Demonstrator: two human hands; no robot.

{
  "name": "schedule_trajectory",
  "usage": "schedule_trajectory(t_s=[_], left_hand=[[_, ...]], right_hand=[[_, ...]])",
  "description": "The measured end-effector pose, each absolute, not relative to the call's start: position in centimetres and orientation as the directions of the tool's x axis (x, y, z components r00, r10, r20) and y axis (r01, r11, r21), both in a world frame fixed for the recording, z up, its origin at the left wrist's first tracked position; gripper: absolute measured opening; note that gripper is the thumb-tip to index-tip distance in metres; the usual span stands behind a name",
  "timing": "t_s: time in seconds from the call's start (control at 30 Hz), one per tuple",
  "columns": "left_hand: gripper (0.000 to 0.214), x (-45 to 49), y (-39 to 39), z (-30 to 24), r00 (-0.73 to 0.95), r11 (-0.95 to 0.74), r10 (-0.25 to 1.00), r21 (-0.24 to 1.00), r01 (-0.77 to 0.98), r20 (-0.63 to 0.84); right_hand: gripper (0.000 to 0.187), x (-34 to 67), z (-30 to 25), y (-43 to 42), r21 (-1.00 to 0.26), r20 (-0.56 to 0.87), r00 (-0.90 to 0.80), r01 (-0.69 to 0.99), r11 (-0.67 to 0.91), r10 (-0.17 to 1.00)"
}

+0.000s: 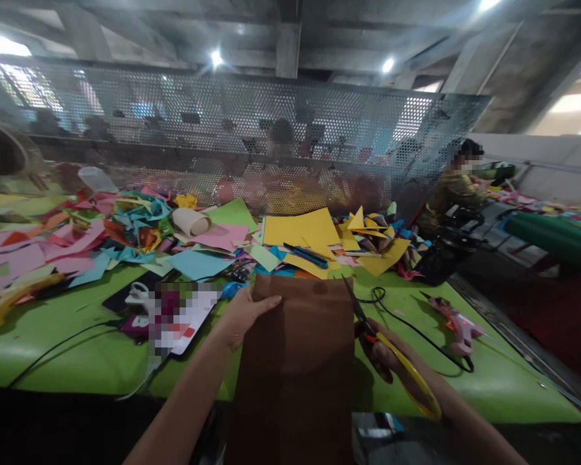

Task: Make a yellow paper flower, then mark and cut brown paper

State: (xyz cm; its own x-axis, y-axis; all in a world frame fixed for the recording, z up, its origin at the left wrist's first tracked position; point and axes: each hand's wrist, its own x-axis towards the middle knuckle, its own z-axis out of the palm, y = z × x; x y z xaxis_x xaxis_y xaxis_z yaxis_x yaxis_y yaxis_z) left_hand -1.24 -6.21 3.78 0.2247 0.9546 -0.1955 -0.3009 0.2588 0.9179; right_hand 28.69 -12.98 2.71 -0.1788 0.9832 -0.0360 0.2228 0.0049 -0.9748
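A large brown sheet of paper (pixel 303 361) hangs over the near table edge in front of me. My left hand (pixel 244 313) pinches its upper left side, thumb on the front and fingers behind. Yellow-handled scissors (pixel 401 361) are in my right hand (pixel 380 352), beside the sheet's right edge. Their dark blades (pixel 352 300) point up and away, near the sheet's upper right corner. Whether the blades touch the paper I cannot tell. My right fingers wrap round the scissors near the pivot.
Coloured paper scraps (pixel 126 226) pile along the table's back, with a yellow sheet (pixel 300 229) and a blue cutter (pixel 310 255). A pink glue gun (pixel 458 326) lies right, a power strip (pixel 138 323) left. A perforated metal screen (pixel 223 142) stands behind; a person (pixel 452 187) sits at right.
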Motion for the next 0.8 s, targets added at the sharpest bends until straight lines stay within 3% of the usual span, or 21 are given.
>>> schedule_trajectory(t_s=[0.1, 0.5, 0.8], left_hand=[[0.035, -1.2, -6.2, 4.0, 0.22, 0.247, 0.957, 0.927, -0.283, -0.188], [0.041, -1.5, -6.3, 4.6, 0.195, 0.232, 0.962, 0.945, -0.231, -0.189], [0.035, -2.0, -6.1, 4.9, 0.202, 0.205, 0.965, 0.963, -0.174, -0.169]], right_hand=[[0.06, 28.8, 2.5, -12.7, -0.968, -0.046, -0.26, 0.251, 0.021, 0.965], [0.055, 28.8, 4.3, -12.7, -0.943, -0.045, -0.255, 0.33, 0.043, 0.966], [0.057, 29.1, 5.0, -12.8, -0.879, 0.104, -0.205, 0.44, 0.187, 0.973]])
